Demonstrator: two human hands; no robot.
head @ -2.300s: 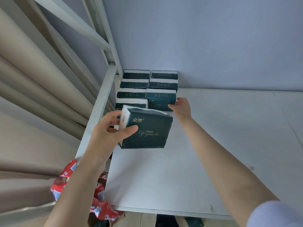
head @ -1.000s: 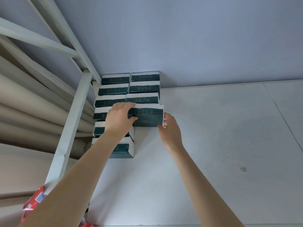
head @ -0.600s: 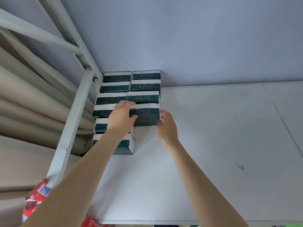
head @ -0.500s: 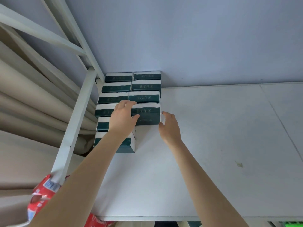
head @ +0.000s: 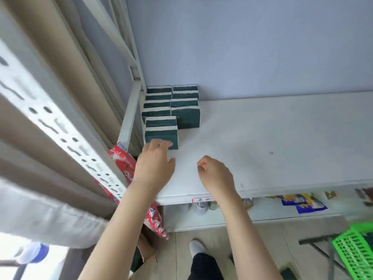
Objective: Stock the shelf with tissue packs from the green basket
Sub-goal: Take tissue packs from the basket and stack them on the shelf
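My relaxed left hand (head: 155,164) hides lower edge of nearest tissue pack (head: 161,134); right hand (head: 217,174) loosely curled, empty; green basket (head: 352,253) cut off. Pack's long axis runs left-right.

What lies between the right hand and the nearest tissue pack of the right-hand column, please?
Only bare white shelf board: in the head view, nothing sits between the right hand and that tissue pack.
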